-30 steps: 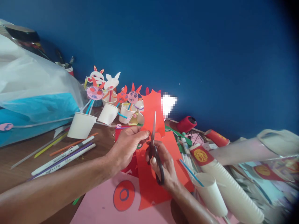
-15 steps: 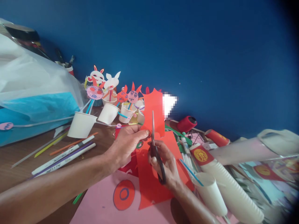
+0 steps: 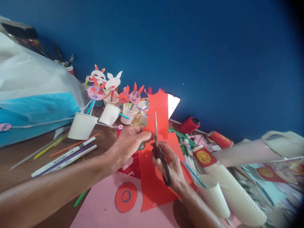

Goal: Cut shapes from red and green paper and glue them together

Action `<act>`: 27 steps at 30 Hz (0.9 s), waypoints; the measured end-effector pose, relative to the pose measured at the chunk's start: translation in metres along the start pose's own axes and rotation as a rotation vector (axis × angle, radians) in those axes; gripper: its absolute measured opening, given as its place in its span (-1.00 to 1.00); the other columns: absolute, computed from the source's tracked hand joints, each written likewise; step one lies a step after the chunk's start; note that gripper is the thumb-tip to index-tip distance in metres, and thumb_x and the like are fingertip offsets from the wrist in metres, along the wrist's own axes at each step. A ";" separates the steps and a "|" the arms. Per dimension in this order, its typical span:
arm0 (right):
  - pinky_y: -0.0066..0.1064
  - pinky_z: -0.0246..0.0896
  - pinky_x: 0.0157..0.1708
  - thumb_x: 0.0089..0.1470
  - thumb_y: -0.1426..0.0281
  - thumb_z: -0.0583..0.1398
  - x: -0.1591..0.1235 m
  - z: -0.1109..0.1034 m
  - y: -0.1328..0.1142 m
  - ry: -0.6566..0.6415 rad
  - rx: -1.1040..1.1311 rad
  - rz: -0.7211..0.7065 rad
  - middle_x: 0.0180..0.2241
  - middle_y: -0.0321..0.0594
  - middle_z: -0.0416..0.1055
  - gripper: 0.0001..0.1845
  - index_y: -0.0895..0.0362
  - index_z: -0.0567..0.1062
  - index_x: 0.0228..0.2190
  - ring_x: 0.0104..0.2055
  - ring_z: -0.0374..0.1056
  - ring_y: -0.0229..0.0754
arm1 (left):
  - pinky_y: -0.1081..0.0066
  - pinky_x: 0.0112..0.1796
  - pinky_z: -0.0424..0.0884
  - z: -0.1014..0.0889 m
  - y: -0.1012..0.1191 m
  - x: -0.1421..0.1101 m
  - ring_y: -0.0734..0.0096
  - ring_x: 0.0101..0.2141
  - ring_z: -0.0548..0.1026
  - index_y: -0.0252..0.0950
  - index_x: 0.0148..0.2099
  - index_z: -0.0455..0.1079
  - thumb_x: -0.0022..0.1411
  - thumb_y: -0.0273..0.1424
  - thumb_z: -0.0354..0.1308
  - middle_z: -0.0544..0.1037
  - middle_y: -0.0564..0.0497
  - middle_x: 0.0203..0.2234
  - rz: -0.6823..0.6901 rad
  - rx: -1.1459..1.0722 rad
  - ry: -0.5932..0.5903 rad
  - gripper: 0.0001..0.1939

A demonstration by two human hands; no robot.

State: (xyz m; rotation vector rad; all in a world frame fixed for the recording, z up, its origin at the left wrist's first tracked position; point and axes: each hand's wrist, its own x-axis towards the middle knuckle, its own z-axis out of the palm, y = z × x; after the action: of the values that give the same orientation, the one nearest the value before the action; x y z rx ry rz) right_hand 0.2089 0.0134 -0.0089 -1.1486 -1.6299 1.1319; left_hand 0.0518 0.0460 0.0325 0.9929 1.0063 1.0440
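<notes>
A: Setting, largest first?
B: Blue wall (image 3: 213, 57) behind; pink sheet (image 3: 92, 205) below, with a red sheet (image 3: 159, 199) partly over it.
A: Location of the card (image 3: 158, 104)?
B: Above the red sheet, forward of both hands, long axis near upright, top edge scalloped. The left hand (image 3: 129, 144) is nearer, its thumb and finger pinching the lower left edge.
A: Right hand (image 3: 172, 164)?
B: Just below the card, grasping the scissors (image 3: 156, 134) by the handles. Their blades point up across the card's face, roughly along its length. Whether paper sits between them, cannot tell.
A: Change since the earlier frame?
B: Card top and scissor handles sit slightly further right.
</notes>
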 end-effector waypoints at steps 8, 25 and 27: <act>-0.43 0.12 -0.48 -0.08 0.20 0.18 0.001 -0.006 -0.001 -0.015 -0.028 0.012 -0.51 -0.28 0.25 -0.57 0.11 0.31 -0.16 -0.46 0.16 -0.25 | 0.48 -0.52 0.20 -0.003 0.003 0.001 0.52 -0.54 0.34 -0.34 -0.43 0.40 -0.02 -0.36 0.10 0.44 0.03 -0.55 -0.017 0.011 0.013 -0.86; -0.41 0.11 -0.47 -0.15 0.21 0.19 0.005 -0.018 -0.017 -0.078 -0.065 0.082 -0.53 -0.27 0.26 -0.55 0.16 0.34 -0.20 -0.47 0.17 -0.24 | 0.45 -0.54 0.21 -0.009 0.012 0.006 0.45 -0.56 0.38 -0.34 -0.49 0.43 -0.10 -0.39 0.15 0.48 -0.02 -0.59 -0.052 0.058 -0.036 -0.88; -0.41 0.12 -0.46 -0.15 0.19 0.19 0.006 -0.018 -0.017 -0.087 -0.060 0.096 -0.53 -0.28 0.25 -0.54 0.16 0.34 -0.20 -0.47 0.17 -0.24 | 0.44 -0.51 0.23 -0.010 0.013 0.007 0.47 -0.55 0.38 -0.35 -0.48 0.42 -0.09 -0.39 0.14 0.48 -0.02 -0.57 -0.055 0.086 -0.040 -0.88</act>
State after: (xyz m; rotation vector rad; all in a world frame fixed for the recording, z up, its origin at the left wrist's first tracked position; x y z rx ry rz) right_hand 0.2209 0.0196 0.0130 -1.2433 -1.7009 1.2167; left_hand 0.0406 0.0573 0.0412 1.0460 1.0470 0.9385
